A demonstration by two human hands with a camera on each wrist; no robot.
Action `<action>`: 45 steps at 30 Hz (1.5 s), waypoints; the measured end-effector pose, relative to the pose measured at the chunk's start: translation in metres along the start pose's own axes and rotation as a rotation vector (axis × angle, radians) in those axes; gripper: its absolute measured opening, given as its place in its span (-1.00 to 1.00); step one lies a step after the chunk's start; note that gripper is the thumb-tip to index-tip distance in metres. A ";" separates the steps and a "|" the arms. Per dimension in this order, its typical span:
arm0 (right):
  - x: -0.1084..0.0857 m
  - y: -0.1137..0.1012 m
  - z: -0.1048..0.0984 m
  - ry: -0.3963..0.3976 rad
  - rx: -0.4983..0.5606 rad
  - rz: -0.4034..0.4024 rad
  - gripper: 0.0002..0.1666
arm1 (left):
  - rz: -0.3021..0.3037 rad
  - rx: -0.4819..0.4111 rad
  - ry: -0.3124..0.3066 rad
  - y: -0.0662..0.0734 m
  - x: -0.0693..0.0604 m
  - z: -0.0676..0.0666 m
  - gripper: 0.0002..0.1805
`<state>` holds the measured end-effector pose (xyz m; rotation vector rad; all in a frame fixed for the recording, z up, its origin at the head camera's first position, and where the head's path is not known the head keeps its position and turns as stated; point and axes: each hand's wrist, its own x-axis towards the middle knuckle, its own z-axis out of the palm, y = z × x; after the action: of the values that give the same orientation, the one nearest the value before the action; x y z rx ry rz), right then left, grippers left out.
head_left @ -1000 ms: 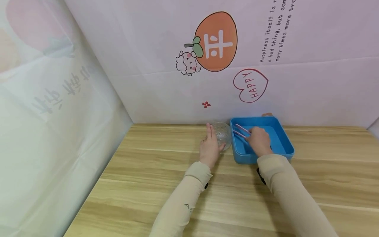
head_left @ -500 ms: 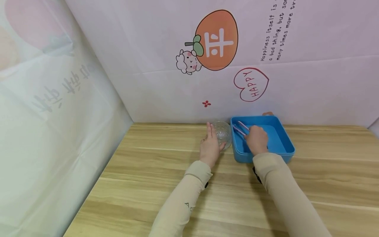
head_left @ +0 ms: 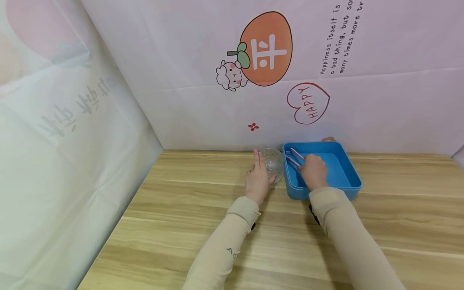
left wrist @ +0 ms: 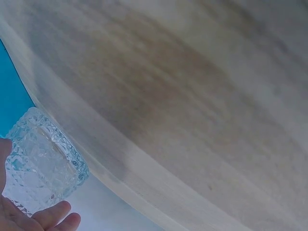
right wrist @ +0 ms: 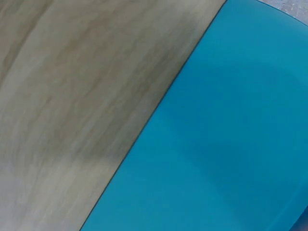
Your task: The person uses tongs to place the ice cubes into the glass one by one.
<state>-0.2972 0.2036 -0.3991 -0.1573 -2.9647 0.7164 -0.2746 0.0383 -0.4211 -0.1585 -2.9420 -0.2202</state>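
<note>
Inside a shallow blue box [head_left: 337, 171], my right hand [head_left: 314, 171] grips pink tweezers [head_left: 297, 154] whose two arms stand spread apart toward the box's left wall. A small bluish thing [head_left: 288, 153] lies near their tips; its kind is too small to tell. My left hand [head_left: 258, 183] holds a clear patterned glass bowl [head_left: 273, 163] just left of the box, fingers straight along its left side and thumb at its near side. In the left wrist view the faceted glass bowl [left wrist: 43, 163] sits between thumb and fingertips [left wrist: 57, 214]. The right wrist view shows mainly the box wall [right wrist: 231, 120].
The wood-grain table [head_left: 203, 193] runs up to a printed white backdrop [head_left: 195, 112] right behind the box and bowl. Another white sheet [head_left: 90, 161] hangs along the left table edge. Bare tabletop lies in front of both forearms.
My right hand has shifted slightly left and away from me inside the box, with the tweezers along. The left hand and the glass bowl have stayed in place.
</note>
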 end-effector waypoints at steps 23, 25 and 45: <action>-0.001 0.002 0.001 -0.030 0.045 0.023 -0.57 | 0.017 -0.018 0.063 -0.002 0.003 0.011 0.00; -0.002 0.002 -0.001 -0.036 0.044 0.027 -0.57 | 0.009 -0.024 0.043 0.000 -0.001 0.003 -0.02; -0.008 0.013 -0.011 -0.067 0.049 0.034 -0.55 | 0.015 -0.025 0.037 -0.002 -0.001 0.000 -0.02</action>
<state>-0.2873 0.2191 -0.3964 -0.1845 -3.0112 0.8133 -0.2742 0.0366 -0.4219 -0.1779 -2.9010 -0.2550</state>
